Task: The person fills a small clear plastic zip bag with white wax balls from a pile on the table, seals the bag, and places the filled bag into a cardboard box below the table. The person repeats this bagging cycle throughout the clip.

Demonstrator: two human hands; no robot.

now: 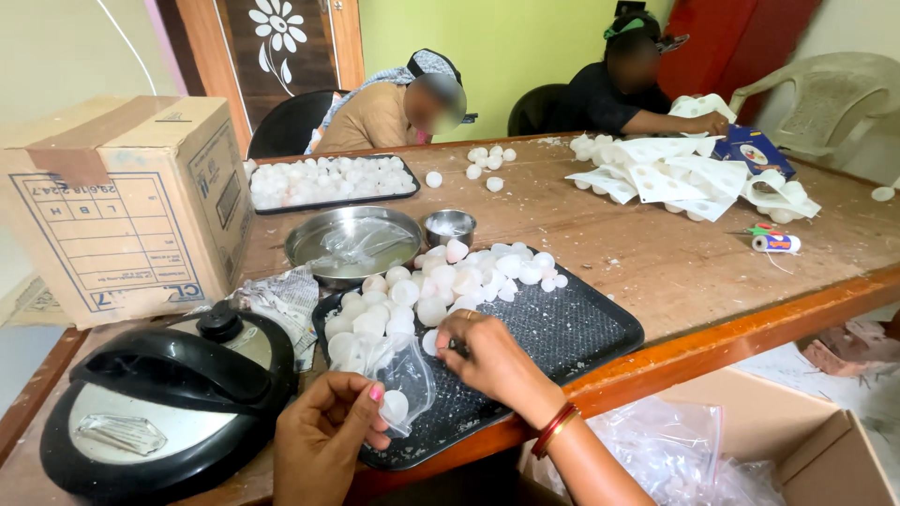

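The left hand (323,436) pinches a clear plastic bag (398,375) with a white ball (395,406) inside, held over the near edge of a black tray (581,328). The right hand (492,356), fingers curled, pinches something small on the tray, too hidden to tell. A heap of white balls (441,281) fills the tray's far side on the wooden table (656,262), beside a steel plate (352,245).
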